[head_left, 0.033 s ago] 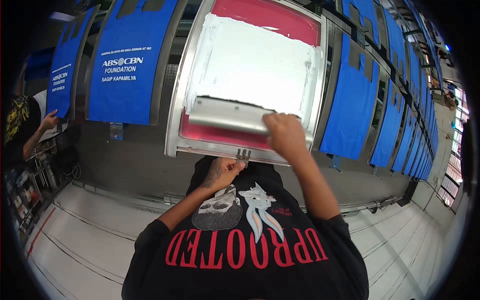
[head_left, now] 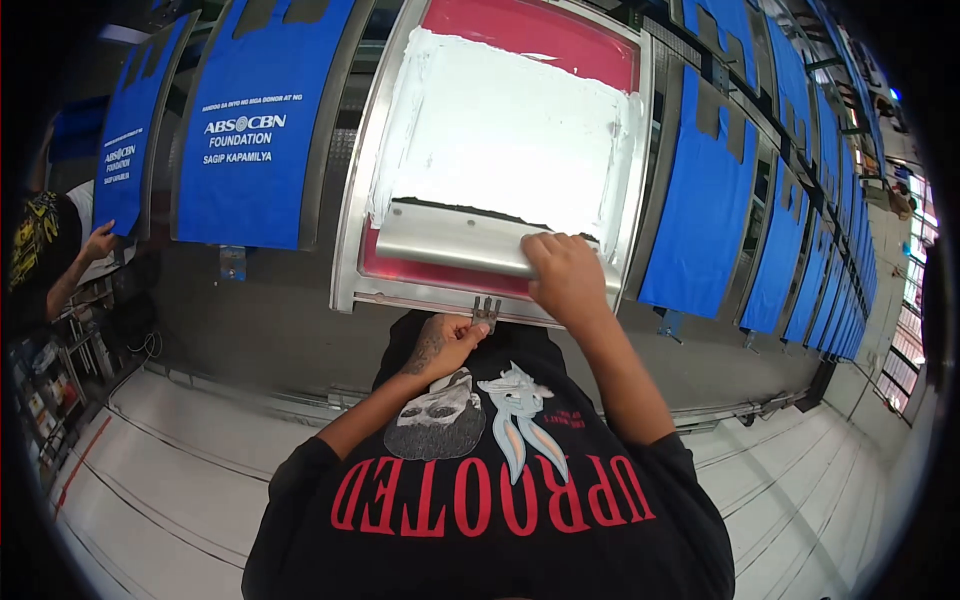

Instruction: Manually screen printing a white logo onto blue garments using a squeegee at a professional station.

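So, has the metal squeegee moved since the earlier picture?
Yes, slightly: the metal squeegee, held in the right hand, sits a little closer to the screen frame's near rail.

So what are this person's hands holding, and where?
The right hand grips the metal squeegee near its right end; the left hand pinches a pronged metal piece by its near end.

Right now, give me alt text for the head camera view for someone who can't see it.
A person's right hand grips a wide metal squeegee across a red screen partly coated in white paste, while the left hand holds a pronged metal piece at the near edge of the metal frame. Blue printed panels line both sides.
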A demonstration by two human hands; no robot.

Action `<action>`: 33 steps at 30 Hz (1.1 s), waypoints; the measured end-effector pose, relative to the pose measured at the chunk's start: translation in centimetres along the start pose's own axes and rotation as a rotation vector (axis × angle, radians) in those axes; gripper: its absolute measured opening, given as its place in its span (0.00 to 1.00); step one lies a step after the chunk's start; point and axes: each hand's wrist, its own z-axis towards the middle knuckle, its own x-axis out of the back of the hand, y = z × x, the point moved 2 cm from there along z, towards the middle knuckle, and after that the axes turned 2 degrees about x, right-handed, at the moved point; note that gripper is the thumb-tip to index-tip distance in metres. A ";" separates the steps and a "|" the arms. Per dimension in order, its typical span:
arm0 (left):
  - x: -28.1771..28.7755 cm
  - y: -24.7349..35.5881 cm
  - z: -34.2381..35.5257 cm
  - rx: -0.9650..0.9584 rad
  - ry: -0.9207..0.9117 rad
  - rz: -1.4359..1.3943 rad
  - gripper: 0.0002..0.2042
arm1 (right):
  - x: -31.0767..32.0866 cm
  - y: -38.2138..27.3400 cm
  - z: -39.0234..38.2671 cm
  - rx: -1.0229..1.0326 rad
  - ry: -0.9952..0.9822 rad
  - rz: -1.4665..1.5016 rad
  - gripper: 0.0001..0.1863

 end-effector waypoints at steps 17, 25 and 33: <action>8.2 4.1 2.5 -0.448 0.971 0.750 0.19 | 1.7 21.4 0.4 -0.807 0.008 1.029 0.23; 14.0 -3.0 3.9 0.303 0.919 0.303 0.28 | -1.0 23.8 -0.3 -0.832 -0.027 1.402 0.26; 1.5 3.4 3.1 0.027 0.767 0.099 0.24 | 3.0 30.0 -13.4 -0.900 0.337 1.522 0.28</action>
